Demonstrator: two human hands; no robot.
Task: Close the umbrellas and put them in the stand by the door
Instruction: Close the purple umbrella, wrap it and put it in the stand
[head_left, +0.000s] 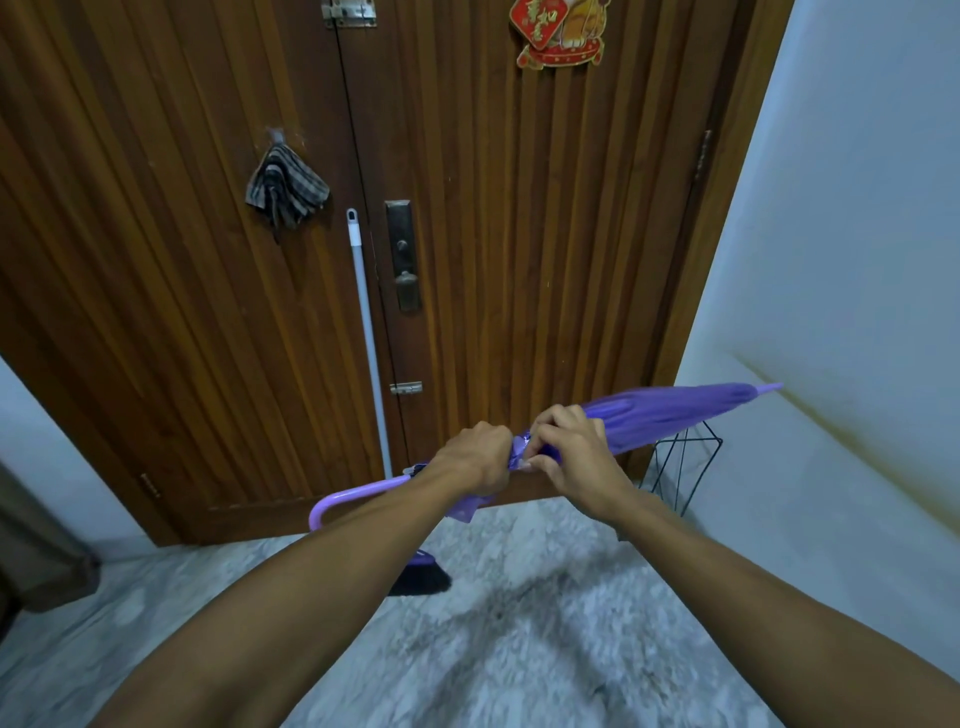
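A folded purple umbrella lies almost level in front of me, its tip pointing right and its curved lilac handle pointing left. My left hand is closed around the umbrella near the lower end of the canopy. Right beside it, my right hand pinches the gathered fabric. A black wire stand sits on the floor by the door, below and behind the canopy, against the right wall.
The brown wooden door fills the view ahead. A broom with a grey pole leans on it, its dark bristles on the marble floor. A striped cloth hangs from a hook. A white wall stands at the right.
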